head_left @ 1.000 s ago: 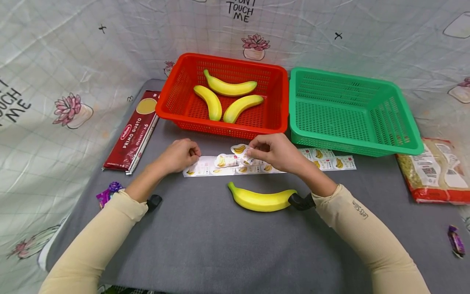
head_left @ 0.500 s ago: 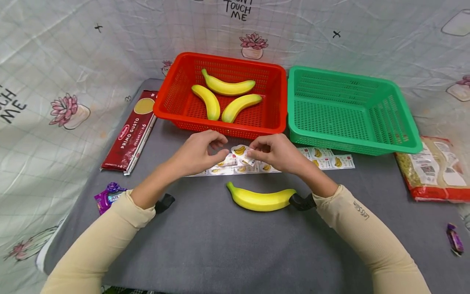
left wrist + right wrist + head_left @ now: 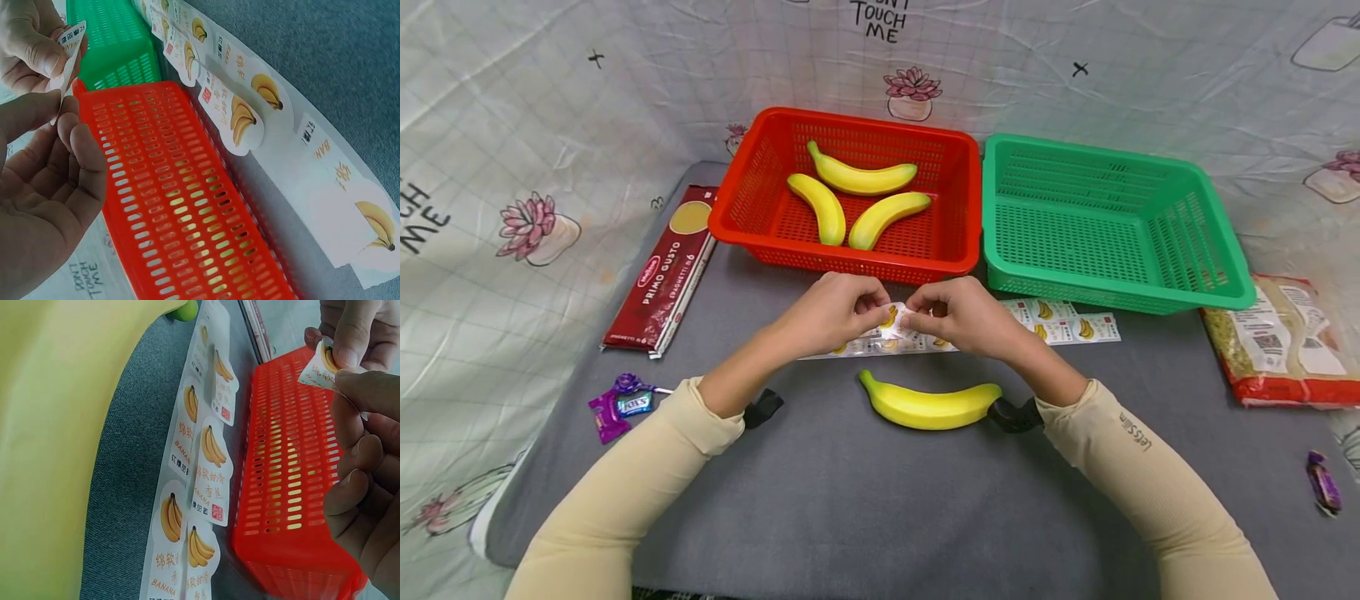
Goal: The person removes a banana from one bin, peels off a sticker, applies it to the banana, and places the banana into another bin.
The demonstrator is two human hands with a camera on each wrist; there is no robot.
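Between my two hands a small white banana sticker (image 3: 897,317) is held up, printed with yellow bananas and lettering. My left hand (image 3: 837,317) pinches one edge of it with thumb and finger. The opposite edge is pinched by my right hand (image 3: 967,317); in the right wrist view the sticker (image 3: 320,374) looks bent. Below the hands lie strips of banana stickers (image 3: 1063,332), their middle partly hidden by fingers and wrists. A single yellow banana (image 3: 928,407) rests on the table in front of the strips, its right end beside the black strap under my right wrist.
Behind the hands stand a red basket (image 3: 955,265) with three bananas (image 3: 865,178) and a green basket (image 3: 1120,292). A spaghetti packet (image 3: 662,271) lies left, wrapped sweets (image 3: 610,415) nearer. On the right are a grain bag (image 3: 1285,342) and a purple sweet (image 3: 1324,483).
My left hand has moved right from the strip's left end and now grips the sticker too. My right hand has kept hold of it, nearly in place. The view shifted slightly.
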